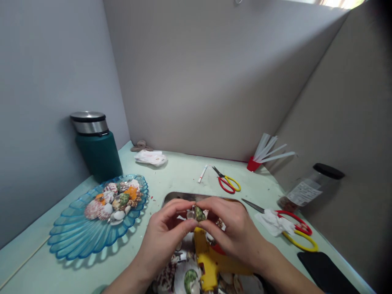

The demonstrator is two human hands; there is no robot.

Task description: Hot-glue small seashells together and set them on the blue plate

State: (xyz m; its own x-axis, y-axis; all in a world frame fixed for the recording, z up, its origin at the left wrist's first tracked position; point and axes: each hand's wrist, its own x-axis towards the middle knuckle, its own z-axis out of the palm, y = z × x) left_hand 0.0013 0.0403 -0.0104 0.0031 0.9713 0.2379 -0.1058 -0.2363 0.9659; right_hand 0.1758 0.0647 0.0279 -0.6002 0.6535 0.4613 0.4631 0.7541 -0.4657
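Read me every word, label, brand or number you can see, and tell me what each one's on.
No text is legible.
Clear jar: white label with dark print, too small and blurred to read.
Yellow glue gun: no readable lettering.
Green bottle: no lettering visible.

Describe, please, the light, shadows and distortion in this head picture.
Head view: the bright patch at top right is washed out; soft shading crosses the plain grey wall; the translucent blue shell-shaped plate shadows the pale green table. Same view: the dark teal metal-topped bottle and clear black-lidded jar lean outward, probably lens distortion; the small mottled green shell looks soft.
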